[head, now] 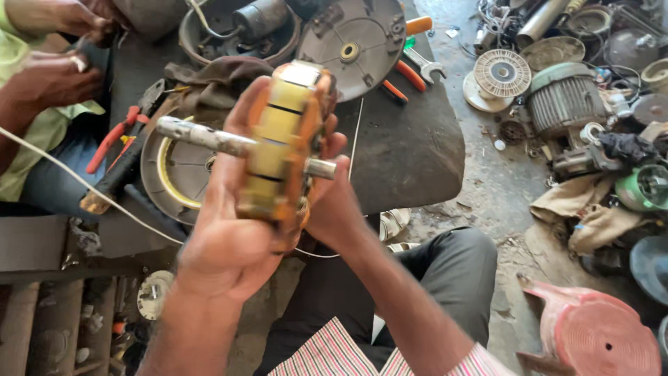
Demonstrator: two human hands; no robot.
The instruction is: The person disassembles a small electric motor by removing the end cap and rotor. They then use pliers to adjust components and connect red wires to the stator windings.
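1. Both hands hold a motor rotor [282, 143], a yellowish core with orange, grimy ends on a steel shaft [202, 136], lifted above the bench [410, 150] and tilted so the long end of the shaft points away past the left fingers.
2. Left hand [226, 237]: fingers [240, 115] wrapped round the far side of the core, pressed together, palm under it. This hand bears the weight.
3. Right hand [332, 205]: fingers mostly hidden behind the core; only the tips show at its right edge, close on the orange end. Whether they pinch the short shaft stub [320, 168] or merely steady it, I cannot tell.
4. Judgement: the step looks like turning and checking the rotor. Keep the left grip on the core body, not on the shaft, so the piece does not swing on the long end.
5. Judgement: a greasy surface may slip; keep the palm beneath, fingers closed, and rotate in small turns with the right fingertips.
6. Beyond the left fingers lie a round grey cover [177, 174] with a yellow ring, red-handled pliers [111, 139], and a dark rag [216, 76]. Beyond the fingertips sits a grey disc plate [351, 38]; a spanner [424, 67] lies farther right.
7. Another person's hands [49, 80] work at the bench's far left corner, well apart.
8. A thin white wire [83, 184] runs under the left wrist; keep it off the shaft.
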